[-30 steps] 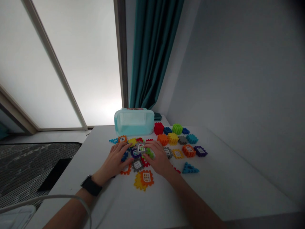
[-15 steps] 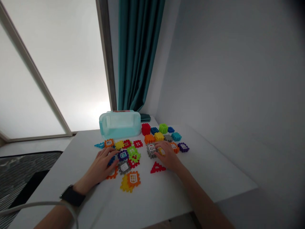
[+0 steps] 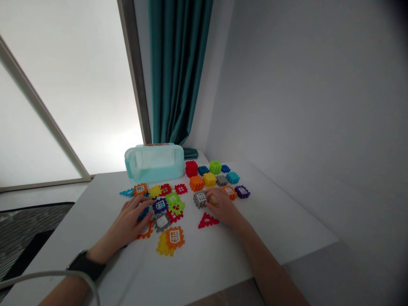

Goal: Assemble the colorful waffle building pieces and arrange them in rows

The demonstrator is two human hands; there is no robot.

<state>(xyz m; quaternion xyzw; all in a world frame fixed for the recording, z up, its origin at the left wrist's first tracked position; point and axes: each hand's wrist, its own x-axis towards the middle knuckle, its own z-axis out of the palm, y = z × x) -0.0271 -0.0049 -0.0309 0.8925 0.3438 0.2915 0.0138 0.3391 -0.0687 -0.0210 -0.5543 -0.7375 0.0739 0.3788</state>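
My left hand (image 3: pixel 130 220) rests over the loose pieces on the left, its thumb and fingers apart around a blue piece (image 3: pixel 143 213). Beside its fingertips lie a purple window piece (image 3: pixel 160 205) and a grey window piece (image 3: pixel 162 221); an orange piece (image 3: pixel 147 230) is partly under the hand. My right hand (image 3: pixel 223 207) has its fingers at the right side of a grey window stack (image 3: pixel 200 199), over a yellow piece (image 3: pixel 213 200) that they partly cover. Just below that hand lies a red triangle (image 3: pixel 208 220).
A pale teal bin (image 3: pixel 155 163) lies on its side at the back of the white table (image 3: pixel 204 263). Sorted stacks, among them red (image 3: pixel 191 168), green (image 3: pixel 215 167) and orange (image 3: pixel 196 183), stand behind my right hand. A cable (image 3: pixel 73 273) crosses the lower left.
The whole view has shifted slightly, so everything appears a little further left. The grey window stack sits straighter, its pieces more evenly aligned beside my right fingers. My left hand has barely moved.
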